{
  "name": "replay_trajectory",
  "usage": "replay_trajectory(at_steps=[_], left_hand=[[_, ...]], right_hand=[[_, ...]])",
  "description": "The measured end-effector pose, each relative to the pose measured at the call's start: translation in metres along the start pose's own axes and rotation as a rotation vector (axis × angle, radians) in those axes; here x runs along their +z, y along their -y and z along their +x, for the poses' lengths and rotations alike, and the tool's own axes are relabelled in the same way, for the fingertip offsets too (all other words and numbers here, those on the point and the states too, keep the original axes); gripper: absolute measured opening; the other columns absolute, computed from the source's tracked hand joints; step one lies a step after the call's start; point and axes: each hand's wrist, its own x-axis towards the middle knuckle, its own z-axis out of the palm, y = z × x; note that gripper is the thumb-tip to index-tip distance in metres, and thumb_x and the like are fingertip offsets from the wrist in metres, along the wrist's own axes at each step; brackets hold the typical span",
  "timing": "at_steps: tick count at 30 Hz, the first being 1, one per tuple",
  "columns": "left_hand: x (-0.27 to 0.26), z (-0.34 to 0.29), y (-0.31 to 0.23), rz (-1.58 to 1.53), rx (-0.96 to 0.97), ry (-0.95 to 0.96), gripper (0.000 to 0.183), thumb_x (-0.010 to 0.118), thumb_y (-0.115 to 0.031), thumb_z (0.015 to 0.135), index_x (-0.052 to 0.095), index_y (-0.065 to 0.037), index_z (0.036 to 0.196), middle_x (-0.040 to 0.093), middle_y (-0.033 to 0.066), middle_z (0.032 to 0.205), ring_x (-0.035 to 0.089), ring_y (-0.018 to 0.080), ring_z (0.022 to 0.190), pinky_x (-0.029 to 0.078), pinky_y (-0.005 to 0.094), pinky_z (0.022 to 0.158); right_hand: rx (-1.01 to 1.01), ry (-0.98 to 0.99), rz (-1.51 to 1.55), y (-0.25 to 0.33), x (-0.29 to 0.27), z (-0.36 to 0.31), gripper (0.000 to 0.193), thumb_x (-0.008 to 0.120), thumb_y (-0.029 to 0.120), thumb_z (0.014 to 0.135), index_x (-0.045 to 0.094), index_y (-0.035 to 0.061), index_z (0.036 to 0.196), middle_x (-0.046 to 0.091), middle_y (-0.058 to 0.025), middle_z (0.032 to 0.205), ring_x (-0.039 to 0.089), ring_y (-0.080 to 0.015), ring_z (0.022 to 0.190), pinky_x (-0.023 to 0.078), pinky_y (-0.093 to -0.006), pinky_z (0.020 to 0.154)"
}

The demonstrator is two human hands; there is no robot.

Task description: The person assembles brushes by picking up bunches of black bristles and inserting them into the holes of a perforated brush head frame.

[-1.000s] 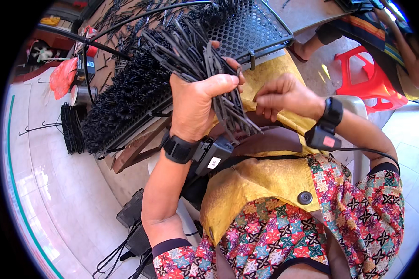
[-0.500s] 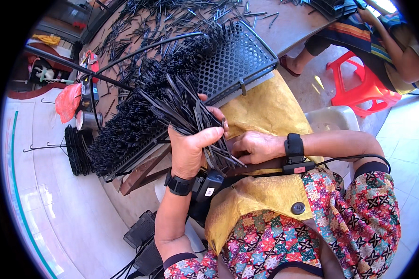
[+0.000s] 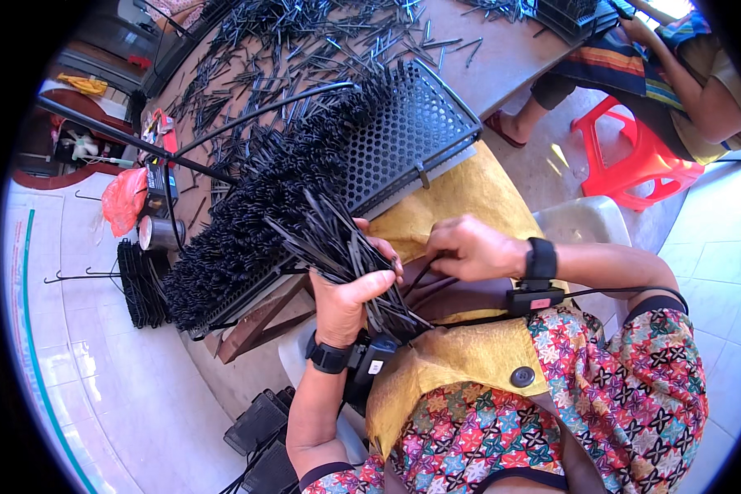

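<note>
My left hand (image 3: pixel 347 295) is closed around a thick bundle of thin black strips (image 3: pixel 331 240), which slant up-left out of its grip and stick out below it. To the right of it, my right hand (image 3: pixel 476 249) pinches one or more black strips (image 3: pixel 422 280) beside the bundle's lower end; how many I cannot tell. Just beyond my hands a black perforated tray (image 3: pixel 420 136) lies tilted at the table's edge. Its left part is densely filled with upright black strips (image 3: pixel 263 198), while bare holes show on its right part.
Loose black strips (image 3: pixel 305 49) are scattered over the brown table (image 3: pixel 510 53). A bent black metal rod (image 3: pixel 132 136) crosses at left near a red plastic bag (image 3: pixel 124 202) and a tin can (image 3: pixel 158 234). At right, a person (image 3: pixel 700 82) sits by a red stool (image 3: pixel 626 160).
My right hand has lifted away from the bundle's lower end, up and right, with black strip in its fingers. The left hand keeps its bundle and sits slightly lower in view.
</note>
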Motion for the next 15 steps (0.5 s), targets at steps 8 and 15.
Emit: replay_trajectory(at_steps=[8,15], left_hand=[[0.006,-0.003,0.024,-0.063,-0.140,0.084,0.064,0.067,0.005,0.061,0.040,-0.001,0.119,0.060,0.0125,0.085,0.061,0.0233,0.072,0.052,0.0356,0.065],[0.005,-0.002,0.030,-0.182,-0.228,0.104,0.069,0.068,0.004,0.061,0.039,-0.003,0.123,0.059,0.0126,0.086,0.062,0.0250,0.075,0.053,0.0376,0.066]], right_hand=[[-0.230,-0.528,-0.135,0.033,-0.075,0.033,0.006,0.065,-0.001,0.077,0.063,-0.0012,0.083,0.062,-0.0102,0.074,0.061,-0.0202,0.068,0.047,-0.0285,0.061],[-0.453,-0.791,-0.344,0.025,-0.078,0.094,0.007,0.063,0.001,0.078,0.061,-0.0011,0.084,0.062,-0.0125,0.076,0.061,-0.0243,0.068,0.048,-0.0306,0.060]])
